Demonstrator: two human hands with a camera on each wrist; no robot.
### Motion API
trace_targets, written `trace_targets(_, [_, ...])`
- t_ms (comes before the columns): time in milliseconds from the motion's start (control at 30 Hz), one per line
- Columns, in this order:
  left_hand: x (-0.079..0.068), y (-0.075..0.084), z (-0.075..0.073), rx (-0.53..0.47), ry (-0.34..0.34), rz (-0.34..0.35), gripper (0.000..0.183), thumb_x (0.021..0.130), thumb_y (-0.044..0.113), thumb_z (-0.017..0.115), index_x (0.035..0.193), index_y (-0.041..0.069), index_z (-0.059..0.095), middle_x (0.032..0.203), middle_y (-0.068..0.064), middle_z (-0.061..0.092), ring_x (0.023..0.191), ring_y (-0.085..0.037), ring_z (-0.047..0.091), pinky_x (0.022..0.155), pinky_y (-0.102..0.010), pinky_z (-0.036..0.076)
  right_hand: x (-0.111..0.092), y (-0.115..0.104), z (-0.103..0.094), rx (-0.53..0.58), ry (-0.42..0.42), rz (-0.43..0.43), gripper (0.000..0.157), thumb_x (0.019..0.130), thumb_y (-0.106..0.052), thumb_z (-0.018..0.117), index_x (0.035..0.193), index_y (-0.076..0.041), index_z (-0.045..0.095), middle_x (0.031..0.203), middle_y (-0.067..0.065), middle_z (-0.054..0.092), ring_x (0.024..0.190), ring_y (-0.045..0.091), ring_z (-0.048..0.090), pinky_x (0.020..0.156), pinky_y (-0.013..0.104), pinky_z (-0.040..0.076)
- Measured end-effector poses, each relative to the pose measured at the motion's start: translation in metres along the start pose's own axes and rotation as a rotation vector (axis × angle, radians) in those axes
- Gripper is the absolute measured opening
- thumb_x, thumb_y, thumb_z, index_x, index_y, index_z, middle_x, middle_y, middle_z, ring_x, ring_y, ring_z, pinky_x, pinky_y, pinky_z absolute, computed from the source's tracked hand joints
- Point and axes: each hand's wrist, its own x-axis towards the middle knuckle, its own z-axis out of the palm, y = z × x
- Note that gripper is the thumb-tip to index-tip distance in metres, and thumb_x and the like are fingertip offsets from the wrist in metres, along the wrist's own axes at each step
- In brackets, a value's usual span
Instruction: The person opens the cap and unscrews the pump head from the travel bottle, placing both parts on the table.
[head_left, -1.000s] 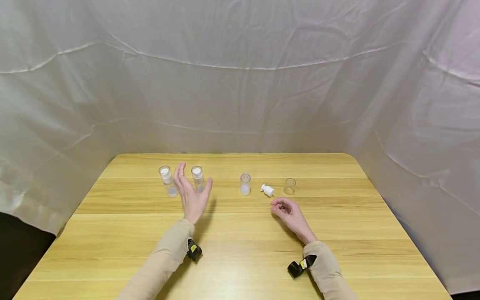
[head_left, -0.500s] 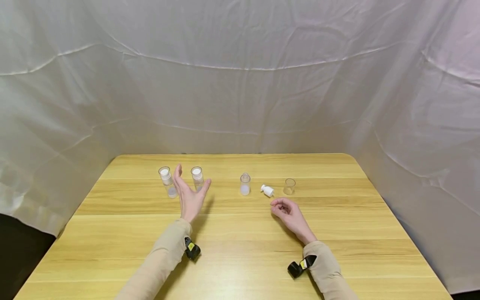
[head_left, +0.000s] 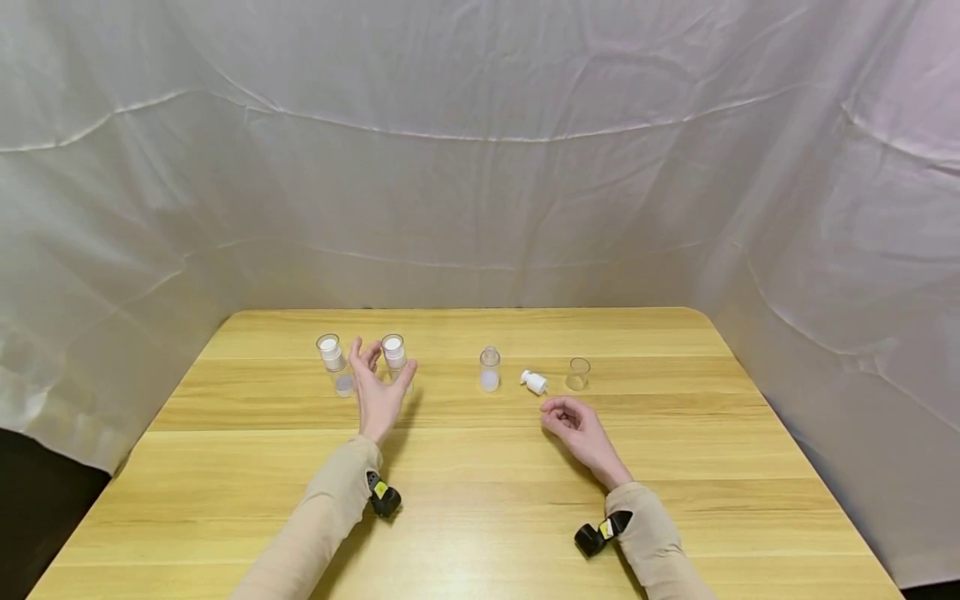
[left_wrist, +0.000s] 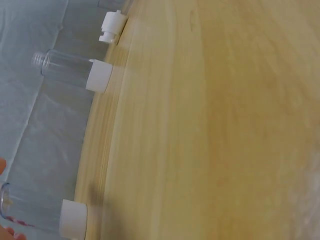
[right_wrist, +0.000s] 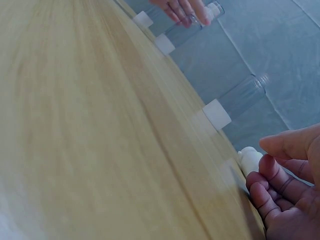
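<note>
There was the left hand [head_left: 377, 402], thumb and fingers spread apart on either side of a capped bottle [head_left: 393, 353] at its one o'clock, though contact was impossible to tell! That bottle stood upright on the wooden table [head_left: 480, 467], its twin bottle [head_left: 334, 365] upright at the hand's ten. Over to the right hand [head_left: 585, 433]: fingers loosely curled together, a white pump [head_left: 535, 382] lying at half past ten, a threaded-neck bottle [head_left: 490, 371] upright at ten, a clear cup [head_left: 578, 375] at twelve.

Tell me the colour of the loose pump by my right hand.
The loose pump is white, clearest in the left wrist view.
</note>
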Motion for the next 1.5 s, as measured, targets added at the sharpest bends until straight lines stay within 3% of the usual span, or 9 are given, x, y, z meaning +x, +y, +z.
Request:
trace_targets(267, [0.002,-0.003,-0.002,0.019,-0.037,-0.035,0.09,0.091,0.013,0.074,0.156,0.0,0.014,0.148,-0.026,0.05,0.141,-0.042,0.045,0.126,-0.049,0.031,0.0,0.001,0.0,0.005,-0.001,-0.01,0.02,0.094,-0.005,0.068,0.109,0.008,0.064,0.094,0.02,0.065,0.081,0.002,0.056,0.075,0.014,0.049])
trace_targets(633, [0.003,-0.008,-0.002,0.025,-0.05,-0.072,0.079,0.091,0.009,0.073,0.154,-0.002,0.025,0.142,-0.028,0.055,0.134,-0.041,0.053,0.122,-0.047,0.039,0.0,0.001,0.0,-0.005,0.002,-0.012,0.021,0.094,-0.004,0.068,0.11,0.009,0.064,0.092,0.013,0.065,0.08,0.002,0.056,0.073,0.014,0.048])
trace_targets(833, [0.003,-0.007,-0.002,0.022,-0.062,-0.066,0.067,0.09,0.005,0.074,0.147,-0.004,0.039,0.134,-0.03,0.061,0.127,-0.041,0.059,0.116,-0.048,0.046,0.0,0.001,-0.001,0.003,-0.003,-0.019,0.02,0.094,-0.005,0.068,0.109,0.008,0.064,0.093,0.017,0.065,0.08,0.001,0.056,0.074,0.014,0.049])
trace_targets(967, [0.003,-0.008,-0.002,0.043,-0.077,-0.048,0.051,0.09,0.006,0.074,0.136,-0.004,0.055,0.13,-0.028,0.065,0.122,-0.039,0.062,0.111,-0.047,0.051,0.0,0.001,-0.001,-0.002,0.001,-0.015,0.02,0.094,-0.005,0.068,0.109,0.008,0.065,0.092,0.013,0.065,0.08,0.001,0.056,0.074,0.013,0.048])
trace_targets(1167, [-0.001,-0.007,-0.002,0.041,-0.158,-0.049,0.043,0.088,0.006,0.076,0.128,-0.005,0.062,0.125,-0.026,0.067,0.119,-0.037,0.064,0.108,-0.046,0.053,0.0,0.0,0.0,-0.009,0.008,0.008,0.019,0.094,-0.005,0.068,0.108,0.007,0.065,0.089,0.004,0.065,0.08,0.001,0.057,0.074,0.013,0.049])
trace_targets(1500, [-0.025,-0.003,0.009,0.005,-0.358,-0.058,0.046,0.088,0.006,0.076,0.13,-0.004,0.06,0.128,-0.025,0.067,0.121,-0.037,0.064,0.11,-0.043,0.052,0.0,0.0,0.0,-0.006,0.0,0.01,0.019,0.094,-0.005,0.068,0.108,0.007,0.065,0.092,0.012,0.066,0.08,0.002,0.057,0.075,0.014,0.048])
